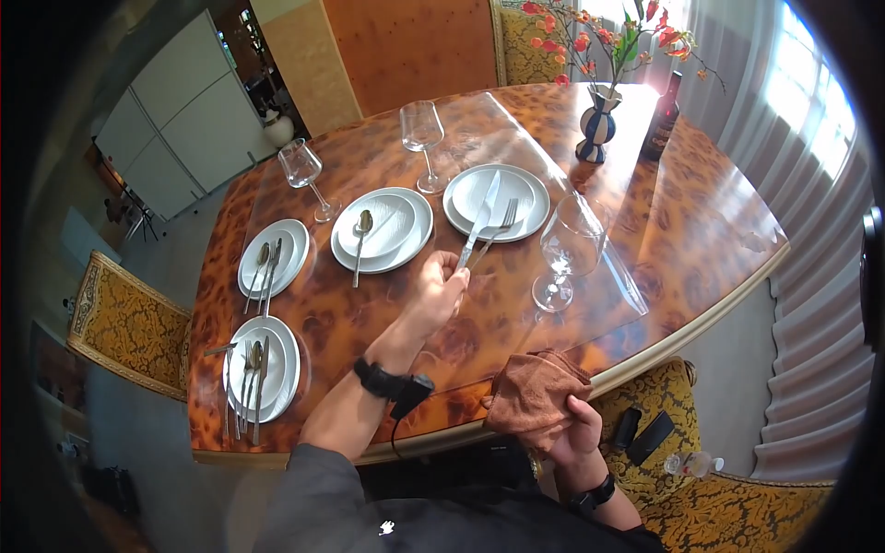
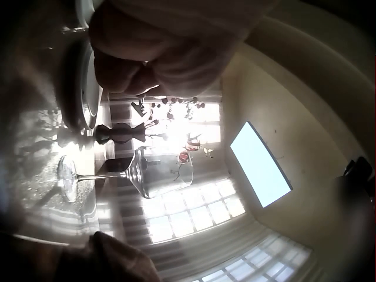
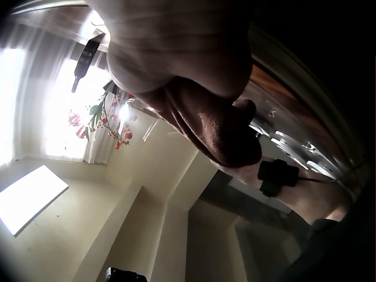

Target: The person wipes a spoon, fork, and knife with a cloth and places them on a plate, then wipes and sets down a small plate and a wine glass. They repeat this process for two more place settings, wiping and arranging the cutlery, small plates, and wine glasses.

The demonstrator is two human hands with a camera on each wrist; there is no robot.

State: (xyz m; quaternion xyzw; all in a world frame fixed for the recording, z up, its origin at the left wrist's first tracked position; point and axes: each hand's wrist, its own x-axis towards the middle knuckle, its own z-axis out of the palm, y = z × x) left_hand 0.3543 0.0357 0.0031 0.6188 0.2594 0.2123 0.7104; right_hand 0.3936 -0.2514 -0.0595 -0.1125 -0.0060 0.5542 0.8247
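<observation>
My left hand (image 1: 438,293) reaches over the table and pinches the handle of a table knife (image 1: 483,219), whose blade lies across a small white plate (image 1: 468,195) stacked on a larger plate (image 1: 528,217). Beside the knife a fork (image 1: 505,221) has its tines over the plates and its handle end right at the same fingertips. Near the table's front edge my right hand (image 1: 579,431) grips a bunched brown cloth (image 1: 535,398). In the right wrist view the cloth (image 3: 214,132) hangs in folds from the fingers. A wine glass (image 1: 556,293) stands upright between the hands.
Several plate stacks with cutlery, such as one with a spoon (image 1: 365,221), line the table (image 1: 387,323). Two more wine glasses (image 1: 422,129) (image 1: 302,166) stand behind them. A striped vase (image 1: 597,129) with flowers and a dark bottle (image 1: 661,120) are at the back right.
</observation>
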